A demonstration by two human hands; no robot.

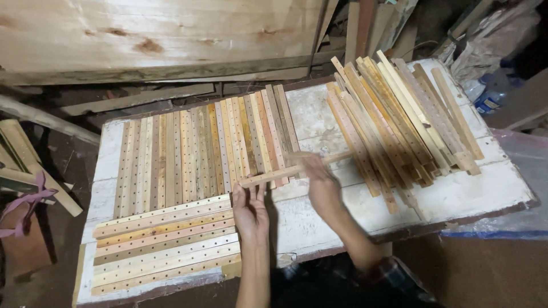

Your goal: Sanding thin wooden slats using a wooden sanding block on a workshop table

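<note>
I hold a thin wooden slat (285, 171) with drilled holes crosswise above a white worn table (485, 188). My left hand (250, 210) pinches its left end with the fingertips. My right hand (321, 185) grips it near the middle, and the slat is blurred there. Just left of it lies a neat row of upright drilled slats (194, 154), side by side. Below that row, several more slats (165, 242) lie flat in a horizontal stack pattern near the front edge. A loose pile of slats (399, 114) sits at the table's right.
A large pale wooden board (160, 34) leans behind the table. Scrap timber (34, 165) lies on the floor at the left, beside a pink strap (25, 208). Plastic sheeting (525, 165) and a plastic bottle (485, 100) are at the right.
</note>
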